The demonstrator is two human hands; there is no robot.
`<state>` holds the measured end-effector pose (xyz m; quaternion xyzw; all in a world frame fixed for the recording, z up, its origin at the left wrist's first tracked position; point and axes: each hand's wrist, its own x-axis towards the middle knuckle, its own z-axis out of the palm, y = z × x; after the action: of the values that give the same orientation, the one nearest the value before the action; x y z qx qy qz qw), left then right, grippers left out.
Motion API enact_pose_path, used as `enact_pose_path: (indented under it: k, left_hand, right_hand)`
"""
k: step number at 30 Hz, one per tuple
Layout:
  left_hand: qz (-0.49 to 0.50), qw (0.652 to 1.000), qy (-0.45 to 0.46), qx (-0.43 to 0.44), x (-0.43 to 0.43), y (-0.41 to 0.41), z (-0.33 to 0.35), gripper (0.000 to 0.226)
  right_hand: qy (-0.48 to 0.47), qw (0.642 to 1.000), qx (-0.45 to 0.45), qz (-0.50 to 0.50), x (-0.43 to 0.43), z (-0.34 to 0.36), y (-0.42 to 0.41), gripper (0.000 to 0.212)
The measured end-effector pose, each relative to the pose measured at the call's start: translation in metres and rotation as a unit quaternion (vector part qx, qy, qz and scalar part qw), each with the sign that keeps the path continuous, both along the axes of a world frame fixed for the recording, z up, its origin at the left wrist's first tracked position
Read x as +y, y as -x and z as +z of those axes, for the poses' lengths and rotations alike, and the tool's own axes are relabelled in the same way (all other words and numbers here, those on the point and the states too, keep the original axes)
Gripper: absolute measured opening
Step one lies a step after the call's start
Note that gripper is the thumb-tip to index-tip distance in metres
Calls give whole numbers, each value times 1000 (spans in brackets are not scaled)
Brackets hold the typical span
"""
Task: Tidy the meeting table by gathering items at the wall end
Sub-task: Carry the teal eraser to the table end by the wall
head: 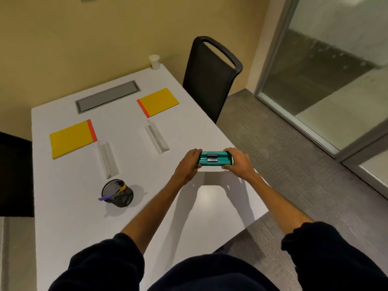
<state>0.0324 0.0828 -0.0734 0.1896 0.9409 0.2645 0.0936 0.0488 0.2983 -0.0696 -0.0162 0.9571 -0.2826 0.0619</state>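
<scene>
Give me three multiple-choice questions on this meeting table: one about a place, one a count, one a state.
1. Where is the paper cup? A table's far corner by the wall; B floor; C table's near edge.
2. How many yellow pads lie on the table? A one; B two; C four.
3. How is the teal tray held? A untouched; B one hand; C both hands.
Answers: A, it stands near the wall; B, one left, one right; C, left hand and right hand each grip an end.
</scene>
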Motion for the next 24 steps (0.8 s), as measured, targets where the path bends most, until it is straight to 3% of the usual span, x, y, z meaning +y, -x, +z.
enact_pose_path:
  k: [13, 24]
  left_hand:
    - [-160, 986, 15, 32, 106, -29, 30, 50]
    - [-246, 969, 20, 27, 226, -54, 31, 53]
  right_hand:
    - [4, 985, 15, -173, 86, 24, -104, 61]
    - [-31, 970, 12, -240, 191, 24, -163, 67]
